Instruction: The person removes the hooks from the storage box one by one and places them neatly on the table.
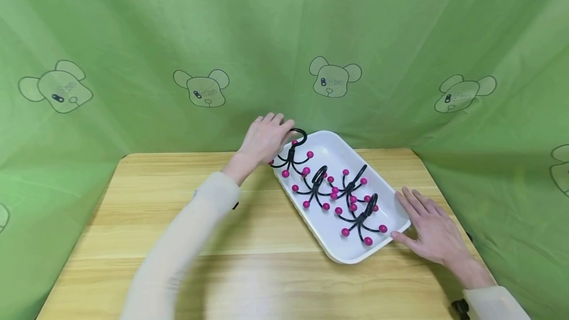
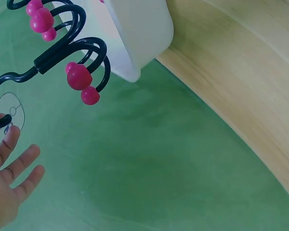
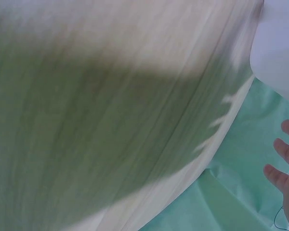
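My left hand (image 1: 264, 140) pinches the hooked end of a black massager (image 1: 291, 156) with curved prongs tipped by pink balls, over the far left end of the white tray (image 1: 340, 154). In the left wrist view this massager (image 2: 50, 58) extends from the thumb side, while the other fingers (image 2: 20, 166) are spread. Three similar massagers lie in the tray: one near the left side (image 1: 316, 181), one in the middle (image 1: 350, 187), one toward the near right (image 1: 362, 217). My right hand (image 1: 435, 231) has its fingers extended beside the tray's right corner, thumb tip at the rim.
The tray stands at an angle on a wooden table (image 1: 186, 241). A green curtain (image 1: 266, 38) with bear-face prints hangs behind and at both sides. A small dark object (image 1: 235, 205) shows beside the left forearm.
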### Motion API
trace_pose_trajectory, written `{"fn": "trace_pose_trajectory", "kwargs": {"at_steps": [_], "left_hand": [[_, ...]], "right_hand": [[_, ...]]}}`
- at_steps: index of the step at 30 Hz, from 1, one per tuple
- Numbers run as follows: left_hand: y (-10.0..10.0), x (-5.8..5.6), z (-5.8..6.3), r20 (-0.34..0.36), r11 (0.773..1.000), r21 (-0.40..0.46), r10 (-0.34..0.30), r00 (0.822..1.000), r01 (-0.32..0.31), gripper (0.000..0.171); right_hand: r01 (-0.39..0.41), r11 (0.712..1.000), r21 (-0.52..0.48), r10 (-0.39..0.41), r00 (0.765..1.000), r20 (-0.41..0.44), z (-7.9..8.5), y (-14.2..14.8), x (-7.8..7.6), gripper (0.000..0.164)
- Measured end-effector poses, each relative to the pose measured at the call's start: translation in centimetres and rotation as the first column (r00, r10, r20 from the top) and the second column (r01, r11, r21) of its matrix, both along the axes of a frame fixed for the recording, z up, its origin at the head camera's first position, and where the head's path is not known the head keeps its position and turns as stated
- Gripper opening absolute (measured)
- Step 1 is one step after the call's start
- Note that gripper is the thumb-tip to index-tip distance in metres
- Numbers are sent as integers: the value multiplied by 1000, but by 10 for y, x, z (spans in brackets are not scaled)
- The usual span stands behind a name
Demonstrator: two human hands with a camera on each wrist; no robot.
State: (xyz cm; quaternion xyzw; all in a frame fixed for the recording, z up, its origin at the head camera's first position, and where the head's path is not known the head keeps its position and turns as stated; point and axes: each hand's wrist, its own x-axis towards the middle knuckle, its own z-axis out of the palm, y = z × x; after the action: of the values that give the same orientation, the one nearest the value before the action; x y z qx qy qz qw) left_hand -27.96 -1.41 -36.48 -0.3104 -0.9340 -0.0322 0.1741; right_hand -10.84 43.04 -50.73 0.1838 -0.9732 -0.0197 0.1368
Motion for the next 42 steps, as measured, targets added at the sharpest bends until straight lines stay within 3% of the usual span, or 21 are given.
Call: {"fn": "trace_pose_trajectory", "kwargs": {"at_steps": [10, 24, 36, 42], "left_hand": [[-31, 12, 9, -51, 999, 26, -18, 999, 20, 33], [-86, 31, 10, -77, 996, 87, -12, 997, 19, 30], [-136, 42, -6, -131, 989, 145, 0, 991, 19, 22], [-163, 42, -15, -90, 988, 152, 23, 996, -9, 23]], "right_hand": [[5, 1000, 0, -5, 1000, 7, 0, 0, 0, 108], [5, 1000, 2, -5, 1000, -1, 0, -1, 0, 109], [7, 1000, 1, -7, 1000, 4, 1, -2, 1, 109], [20, 1000, 5, -20, 1000, 13, 3, -3, 2, 109]]}}
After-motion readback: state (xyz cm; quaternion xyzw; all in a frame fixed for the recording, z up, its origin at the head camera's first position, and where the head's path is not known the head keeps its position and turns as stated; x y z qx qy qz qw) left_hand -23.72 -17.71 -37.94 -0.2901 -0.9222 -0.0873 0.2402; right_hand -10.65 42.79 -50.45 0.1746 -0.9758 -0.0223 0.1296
